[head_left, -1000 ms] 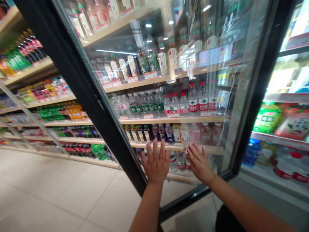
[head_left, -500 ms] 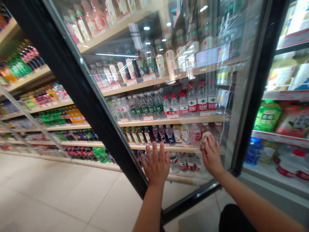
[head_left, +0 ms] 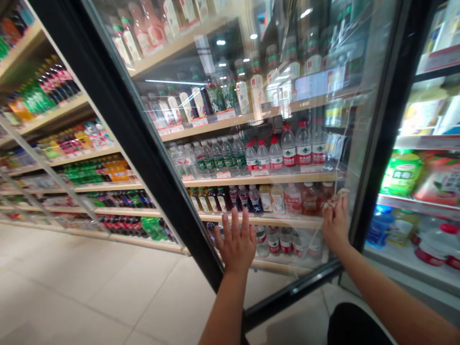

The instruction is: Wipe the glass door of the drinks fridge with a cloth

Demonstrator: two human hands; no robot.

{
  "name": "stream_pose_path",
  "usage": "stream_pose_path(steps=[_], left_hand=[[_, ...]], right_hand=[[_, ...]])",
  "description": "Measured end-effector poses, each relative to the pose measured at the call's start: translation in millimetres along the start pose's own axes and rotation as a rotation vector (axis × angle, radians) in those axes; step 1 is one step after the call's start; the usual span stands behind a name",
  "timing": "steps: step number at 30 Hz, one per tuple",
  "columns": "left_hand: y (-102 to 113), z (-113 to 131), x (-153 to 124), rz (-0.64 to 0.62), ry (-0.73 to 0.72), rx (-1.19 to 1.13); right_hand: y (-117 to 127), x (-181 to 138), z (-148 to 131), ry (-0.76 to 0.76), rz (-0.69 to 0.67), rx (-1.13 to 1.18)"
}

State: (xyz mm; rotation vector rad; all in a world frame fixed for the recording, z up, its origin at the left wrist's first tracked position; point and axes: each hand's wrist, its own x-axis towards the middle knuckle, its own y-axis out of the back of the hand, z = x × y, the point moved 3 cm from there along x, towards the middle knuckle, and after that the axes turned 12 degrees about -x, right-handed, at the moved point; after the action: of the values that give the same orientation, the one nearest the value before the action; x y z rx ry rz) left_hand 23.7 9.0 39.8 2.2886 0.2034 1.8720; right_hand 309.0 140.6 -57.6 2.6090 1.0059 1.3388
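Observation:
A glass fridge door (head_left: 273, 86) with a black frame stands swung open in front of me. My left hand (head_left: 235, 242) lies flat on its lower glass, fingers spread and holding nothing. Near the door's hinge edge, my right hand (head_left: 335, 220) presses a small pale cloth (head_left: 332, 201) against the glass, fingers closed over it. Through the glass show shelves of water bottles (head_left: 283, 151) with red caps and labels.
Open store shelves (head_left: 86, 167) with coloured drink bottles run along the left. The fridge interior (head_left: 417, 177) at right holds large green and red packs and blue-capped jugs. Pale tiled floor (head_left: 89, 287) spreads at lower left.
My right hand has slid right and up across the glass toward the hinge edge, its fingers now bunched on the cloth. My left hand has stayed flat in nearly the same spot.

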Motion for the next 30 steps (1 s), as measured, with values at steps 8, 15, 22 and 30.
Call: stream_pose_path(steps=[8,15,22,30], left_hand=[[0.4,0.6,-0.9,-0.018,0.016,-0.012],[1.5,1.1,0.0,-0.003,0.017,-0.039],[2.6,1.1,-0.4,0.003,0.009,-0.032],[1.6,0.8,-2.3,-0.011,0.025,-0.053]], right_hand=[[-7.3,-25.2,15.6,-0.155,-0.027,0.022],[17.4,43.5,-58.6,0.068,0.058,0.024],[-2.0,-27.6,-65.0,0.178,0.017,0.022],[14.6,-1.2,-116.3,0.434,0.083,-0.018]])
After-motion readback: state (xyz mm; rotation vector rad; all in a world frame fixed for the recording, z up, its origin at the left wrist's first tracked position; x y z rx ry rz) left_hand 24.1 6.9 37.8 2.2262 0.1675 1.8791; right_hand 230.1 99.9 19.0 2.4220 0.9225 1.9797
